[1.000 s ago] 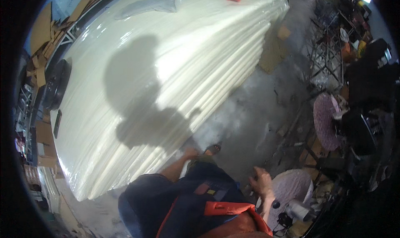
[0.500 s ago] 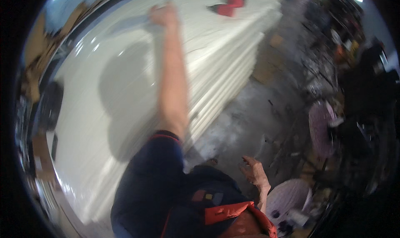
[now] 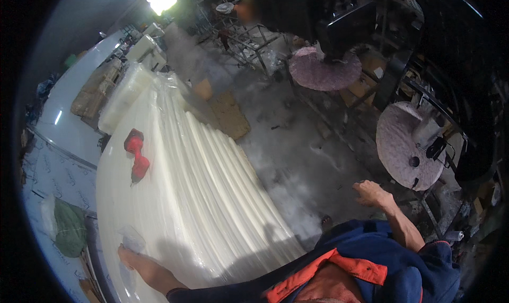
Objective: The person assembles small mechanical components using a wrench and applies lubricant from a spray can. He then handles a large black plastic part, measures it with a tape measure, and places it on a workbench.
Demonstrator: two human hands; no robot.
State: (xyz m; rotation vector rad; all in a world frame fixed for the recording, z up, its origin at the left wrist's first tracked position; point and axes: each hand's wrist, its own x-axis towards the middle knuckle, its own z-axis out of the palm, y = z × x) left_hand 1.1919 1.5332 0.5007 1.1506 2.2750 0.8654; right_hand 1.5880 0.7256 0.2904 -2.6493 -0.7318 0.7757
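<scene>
A tall stack of whitish sheets wrapped in clear film [image 3: 175,197] fills the left and middle of the view. At its left edge, on the near end, my left hand [image 3: 135,261] is closed on a piece of clear plastic film [image 3: 132,239] that shows above the fingers. A red and black power tool [image 3: 139,157], shaped like a cordless drill, lies on top of the stack, farther off than this hand. My right hand [image 3: 374,193] hangs over the floor right of the stack, its fingers curled with nothing visible in them.
Two round, pale fuzzy pads [image 3: 324,72] [image 3: 395,144] are on dark metal frames at the right. Flat cardboard [image 3: 229,115] lies on the grey floor [image 3: 281,160] beside the stack. A green sack [image 3: 70,229] and brown cardboard [image 3: 95,91] are on the left.
The view has swung so that the stack and red tool appear turned. My left arm, stretched far over the stack before, is now at its near left edge. My right hand's spread fingers have curled.
</scene>
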